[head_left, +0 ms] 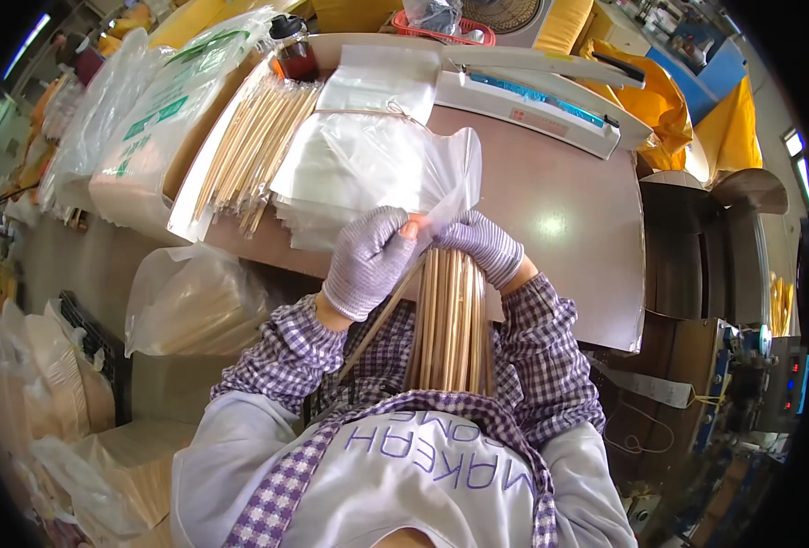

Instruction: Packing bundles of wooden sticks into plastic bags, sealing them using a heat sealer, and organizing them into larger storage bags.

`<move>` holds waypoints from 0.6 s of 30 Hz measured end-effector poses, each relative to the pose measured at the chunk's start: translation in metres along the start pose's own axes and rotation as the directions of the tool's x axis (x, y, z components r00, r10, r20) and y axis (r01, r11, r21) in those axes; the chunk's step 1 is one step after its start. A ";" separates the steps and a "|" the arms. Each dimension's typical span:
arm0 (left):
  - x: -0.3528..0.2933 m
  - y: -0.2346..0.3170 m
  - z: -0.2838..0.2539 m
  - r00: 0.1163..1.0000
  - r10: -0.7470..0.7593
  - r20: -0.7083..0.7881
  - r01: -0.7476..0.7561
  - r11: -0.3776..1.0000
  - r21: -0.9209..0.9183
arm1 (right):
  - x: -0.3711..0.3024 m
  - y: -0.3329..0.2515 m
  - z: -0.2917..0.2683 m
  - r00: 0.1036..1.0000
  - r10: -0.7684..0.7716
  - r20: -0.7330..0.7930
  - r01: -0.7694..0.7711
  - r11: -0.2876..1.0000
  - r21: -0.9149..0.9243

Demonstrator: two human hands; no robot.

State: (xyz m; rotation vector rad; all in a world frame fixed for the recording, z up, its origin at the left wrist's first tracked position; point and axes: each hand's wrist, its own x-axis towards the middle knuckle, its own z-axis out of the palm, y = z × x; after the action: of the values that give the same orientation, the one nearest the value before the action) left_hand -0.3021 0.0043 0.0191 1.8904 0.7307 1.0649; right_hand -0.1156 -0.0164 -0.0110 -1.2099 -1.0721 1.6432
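Observation:
Both my hands wear striped grey-purple gloves and meet at the table's near edge. My left hand, its bare thumb tip showing, pinches the edge of a clear plastic bag. My right hand is closed on the same bag, its fingers curled over the top of a bundle of thin wooden sticks. The bundle stands between my forearms against my lap. One thin strip, perhaps a loose stick, slants down below my left hand. Beyond lies a stack of flat clear bags, tied with a band.
Plastic-wrapped sticks lie left of the stack, near a dark-lidded bottle. A long white bag sealer stands at the table's back right. Large filled bags sit at my left, and a metal-sided machine at my right.

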 end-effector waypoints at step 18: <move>0.005 0.000 0.010 0.985 0.172 0.001 -0.167 0.960 0.225 | -0.002 -0.002 -0.001 0.997 -0.073 0.024 0.073 0.997 0.015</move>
State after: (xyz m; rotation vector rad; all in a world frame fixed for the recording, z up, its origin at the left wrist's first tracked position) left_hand -0.2907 0.0046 0.0179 2.1708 0.7351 1.1468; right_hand -0.1142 -0.0171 -0.0086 -1.1315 -1.1049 1.6106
